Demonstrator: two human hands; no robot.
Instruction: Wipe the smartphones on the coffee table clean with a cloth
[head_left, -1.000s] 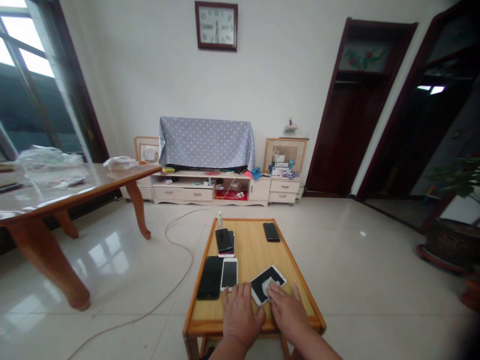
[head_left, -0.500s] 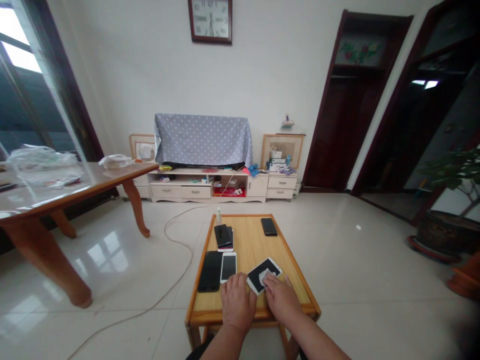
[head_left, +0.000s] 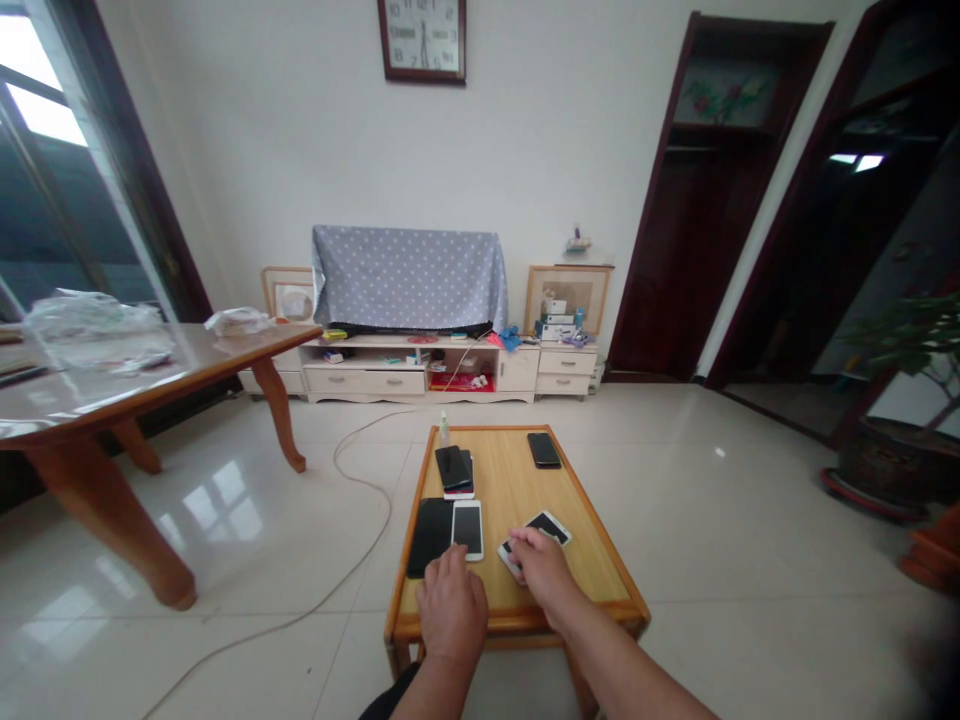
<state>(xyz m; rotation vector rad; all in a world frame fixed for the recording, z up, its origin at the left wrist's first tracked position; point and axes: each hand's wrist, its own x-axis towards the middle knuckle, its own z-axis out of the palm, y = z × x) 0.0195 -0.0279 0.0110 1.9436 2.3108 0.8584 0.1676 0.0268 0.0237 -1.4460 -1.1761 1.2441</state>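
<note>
A white-framed phone (head_left: 553,524) lies slanted on the small wooden table (head_left: 596,565). My right hand (head_left: 541,568) is on top of it, fingers bent down and pressed together. The small pale cloth it held against the screen is hidden under the fingers. My left hand (head_left: 452,600) rests flat on the table's near edge, holding nothing. Its fingertips are just below a white phone (head_left: 467,528), and a large black phone (head_left: 429,533) lies to the left of that one.
Farther back on the table are a stack of two phones (head_left: 454,468), a lone black phone (head_left: 543,449) and a small bottle (head_left: 444,430). A cable (head_left: 360,480) trails over the tiled floor. A big wooden table (head_left: 112,385) stands left, a TV cabinet (head_left: 420,375) behind, a potted plant (head_left: 900,440) right.
My right hand has slid up over the white-framed phone and now covers most of it and the cloth. My left hand has drawn back toward the table's near edge. The view has shifted slightly.
</note>
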